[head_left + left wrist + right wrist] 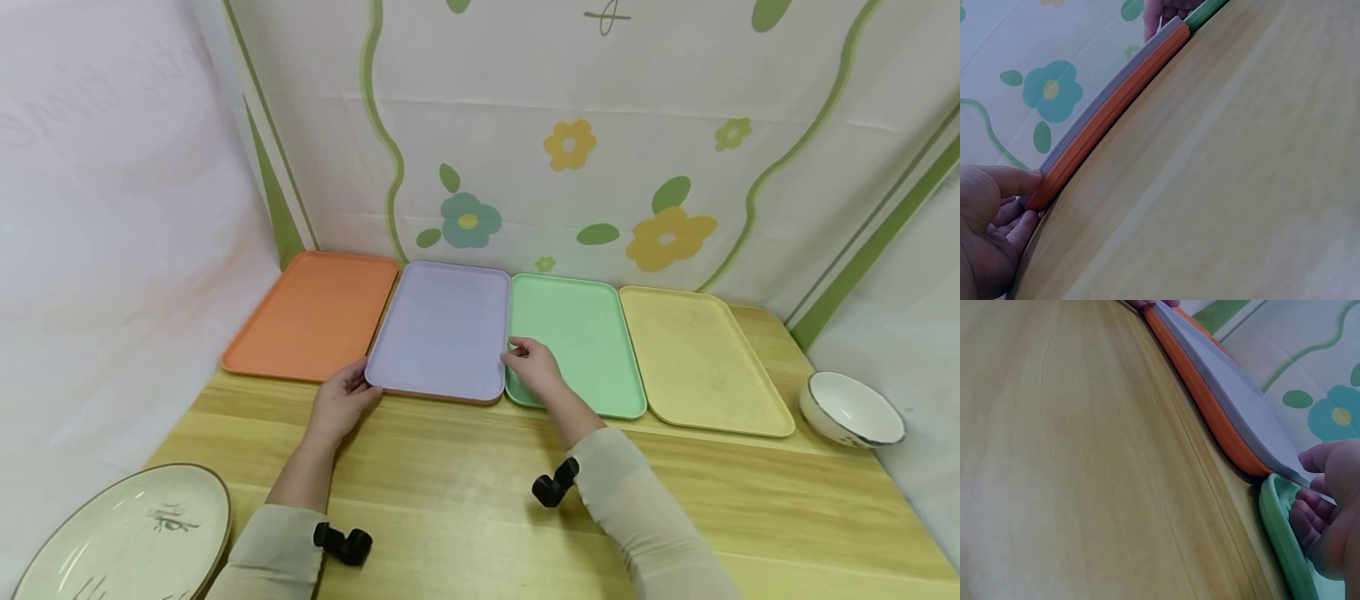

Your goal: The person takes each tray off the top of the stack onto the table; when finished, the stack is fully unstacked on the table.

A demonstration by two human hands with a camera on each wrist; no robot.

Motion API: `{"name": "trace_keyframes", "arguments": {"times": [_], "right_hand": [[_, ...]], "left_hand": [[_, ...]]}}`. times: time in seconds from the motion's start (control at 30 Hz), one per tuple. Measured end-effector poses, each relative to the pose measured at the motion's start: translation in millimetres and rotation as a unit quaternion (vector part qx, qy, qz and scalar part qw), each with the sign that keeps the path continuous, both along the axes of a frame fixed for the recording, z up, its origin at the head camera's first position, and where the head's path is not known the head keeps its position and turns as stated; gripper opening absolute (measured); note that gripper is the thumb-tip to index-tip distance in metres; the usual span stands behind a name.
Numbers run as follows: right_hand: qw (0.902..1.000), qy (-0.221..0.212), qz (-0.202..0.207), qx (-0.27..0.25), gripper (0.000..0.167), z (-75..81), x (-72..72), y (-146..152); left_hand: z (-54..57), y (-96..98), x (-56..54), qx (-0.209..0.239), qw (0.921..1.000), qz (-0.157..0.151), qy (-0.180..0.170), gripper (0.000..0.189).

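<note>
A purple tray (pixel 442 329) lies on top of an orange tray (pixel 1100 133), whose side shows along the front. My left hand (pixel 341 406) grips the stack's front left corner, thumb at its side and fingertips (pixel 1025 224) low against the orange tray. At the right edge, my right hand (pixel 534 367) pinches the purple tray's rim between thumb and index finger, the other fingers curled over the green tray (pixel 581 346). Another orange tray (pixel 315 317) lies left of the stack. To the right of the green tray is a yellow tray (pixel 705 358).
A white bowl (pixel 855 408) stands at the table's right side. An oval plate (pixel 135 525) with dark markings lies at the near left. Behind the row of trays rises a flower-printed cloth (pixel 495 125). The wooden table (pixel 442 492) extends in front.
</note>
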State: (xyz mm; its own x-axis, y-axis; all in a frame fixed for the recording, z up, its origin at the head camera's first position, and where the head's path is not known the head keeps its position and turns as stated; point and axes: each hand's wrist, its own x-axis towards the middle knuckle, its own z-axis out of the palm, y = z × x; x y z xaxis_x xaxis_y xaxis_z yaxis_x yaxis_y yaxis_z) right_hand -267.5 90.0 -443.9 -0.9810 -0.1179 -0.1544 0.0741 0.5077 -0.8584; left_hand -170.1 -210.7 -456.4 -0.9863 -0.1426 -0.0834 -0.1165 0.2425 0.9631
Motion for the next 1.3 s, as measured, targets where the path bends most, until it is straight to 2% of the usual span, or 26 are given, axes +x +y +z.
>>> {"name": "trace_keyframes", "arguments": {"times": [0.27, 0.37, 0.63, 0.77, 0.87, 1.0, 1.13, 1.3], "right_hand": [[0.9983, 0.001, -0.001, 0.057, 0.051, -1.2, -0.7, -5], [0.9983, 0.002, -0.005, 0.058, 0.053, -1.1, 0.2, -7], [0.9993, -0.007, -0.036, -0.007, 0.053, -3.0, 0.3, -12], [0.9953, -0.018, -0.062, -0.072, 0.052, -0.5, 1.3, -17], [0.992, -0.025, -0.076, -0.098, 0.051, 2.7, 0.6, -21], [0.9892, -0.036, -0.087, -0.112, 0.049, 6.9, -0.5, -25], [0.988, -0.049, -0.08, -0.122, 0.05, 9.3, -1.2, -27], [0.9913, -0.034, -0.066, -0.108, 0.053, 7.1, -4.4, -29]], "left_hand": [[-0.8, 1.4, -0.9, 0.004, 1.0, 0.0, -0.003, 0.064], [-0.6, 1.8, -1.0, 0.004, 1.0, -0.002, -0.004, 0.064], [-1.1, 1.2, -1.5, 0.009, 1.0, 0.0, -0.001, 0.063], [0.6, 0.3, -0.1, 0.009, 0.9999, 0.002, -0.005, 0.062], [1.8, -0.1, 0.4, 0.008, 0.9999, 0.002, -0.006, 0.062], [2.2, -0.5, 0.3, 0.007, 0.9999, 0.004, -0.006, 0.062], [1.2, -1.0, 0.1, 0.003, 1.0, 0.006, -0.005, 0.062], [-1.3, -1.1, -0.7, 0.009, 0.9999, 0.006, -0.001, 0.062]]}}
